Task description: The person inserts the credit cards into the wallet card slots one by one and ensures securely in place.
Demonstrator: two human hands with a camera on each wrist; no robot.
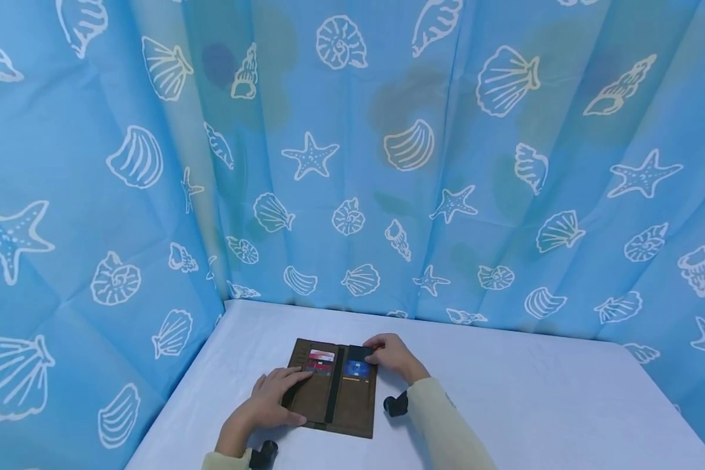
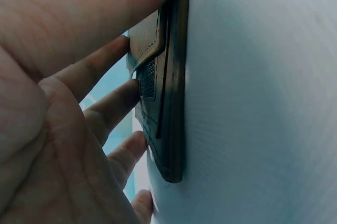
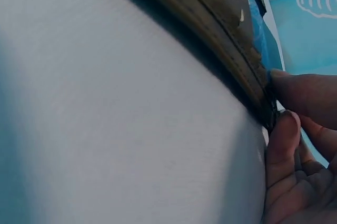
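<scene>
An unfolded brown wallet [image 1: 352, 408] lies on the white table, a dark strip running down its middle. Red-and-white cards [image 1: 321, 356] show in its left slots. On the right side, a blue card [image 1: 357, 369] sits below a black card [image 1: 360, 354]. My left hand [image 1: 270, 395] rests along the wallet's left part with fingers extended, thumb by the bottom edge. In the left wrist view, fingertips [image 2: 138, 140] touch the wallet's side [image 2: 179, 103]. My right hand [image 1: 396, 356] pinches the wallet's far right corner [image 3: 266, 108] between thumb and finger, beside the black card.
The white tabletop [image 1: 505, 398] spreads beneath and around the wallet. A blue curtain [image 1: 352, 163] with white shell and starfish prints hangs behind and to the left. Black wrist cameras [image 1: 396, 405] are strapped near both sleeves.
</scene>
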